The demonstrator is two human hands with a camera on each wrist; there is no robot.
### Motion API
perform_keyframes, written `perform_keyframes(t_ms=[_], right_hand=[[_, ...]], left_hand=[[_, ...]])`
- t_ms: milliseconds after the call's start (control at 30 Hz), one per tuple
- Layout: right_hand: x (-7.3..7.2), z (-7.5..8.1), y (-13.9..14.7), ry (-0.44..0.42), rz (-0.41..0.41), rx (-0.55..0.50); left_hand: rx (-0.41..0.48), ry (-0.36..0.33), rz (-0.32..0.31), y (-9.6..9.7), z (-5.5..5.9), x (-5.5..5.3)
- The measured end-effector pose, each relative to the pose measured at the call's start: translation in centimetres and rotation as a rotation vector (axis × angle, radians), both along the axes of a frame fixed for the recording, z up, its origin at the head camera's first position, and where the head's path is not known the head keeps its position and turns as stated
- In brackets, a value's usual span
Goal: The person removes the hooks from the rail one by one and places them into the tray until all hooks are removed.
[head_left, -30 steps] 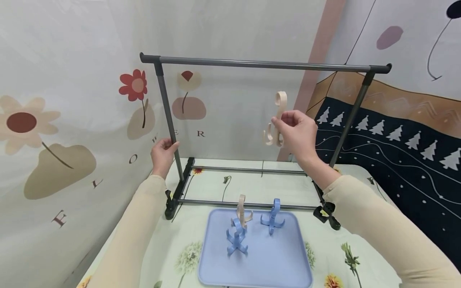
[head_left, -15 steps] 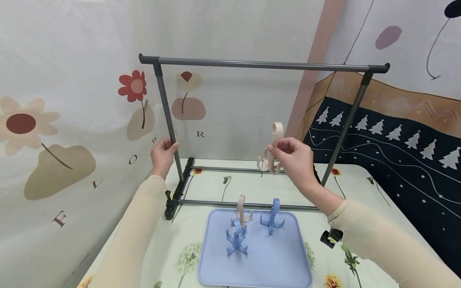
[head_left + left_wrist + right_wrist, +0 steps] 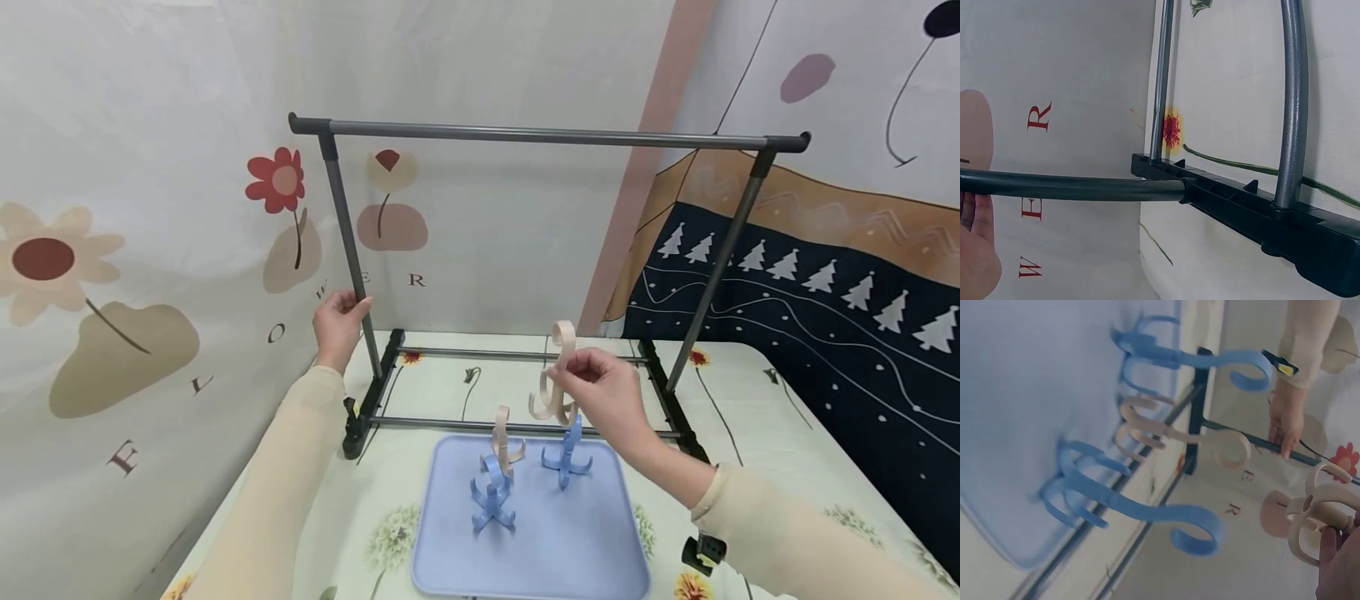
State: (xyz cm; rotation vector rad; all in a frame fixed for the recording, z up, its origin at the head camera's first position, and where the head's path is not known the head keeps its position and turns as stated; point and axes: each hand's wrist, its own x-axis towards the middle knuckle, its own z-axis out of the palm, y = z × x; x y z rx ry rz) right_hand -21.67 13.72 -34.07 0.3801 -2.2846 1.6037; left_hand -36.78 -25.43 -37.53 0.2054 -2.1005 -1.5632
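My right hand [image 3: 606,392] pinches a beige multi-claw hook [image 3: 561,371] by its stem, top curl upward, above the far right part of the blue tray [image 3: 570,550]. The right wrist view shows that hook's prongs [image 3: 1310,506] from below. Standing on the tray are another beige hook [image 3: 502,442], a blue hook [image 3: 492,504] in front of it, and a second blue hook [image 3: 567,458] just beneath my right hand. My left hand [image 3: 339,329] holds the left post [image 3: 348,225] of a dark metal rack between thumb and fingers; the left wrist view catches only part of that hand [image 3: 979,250].
The rack's top bar [image 3: 525,133] runs across above both hands. Its lower bars [image 3: 480,423] pass behind the tray, joined to black feet [image 3: 378,392] on the flower-print tablecloth [image 3: 360,533]. Printed curtains [image 3: 487,275] hang behind.
My right hand has come down from below the rack's top bar, slightly leftward, carrying the beige hook toward the tray. The left hand keeps its hold on the post.
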Motion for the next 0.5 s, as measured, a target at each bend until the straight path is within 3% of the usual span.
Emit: perform_keyframes(t_ms=[500], right_hand=[[2.7,-6.1,-0.2,-0.119,0.022,0.041]], left_hand=[[-0.005,-0.011,-0.001,-0.2,0.0,0.0]])
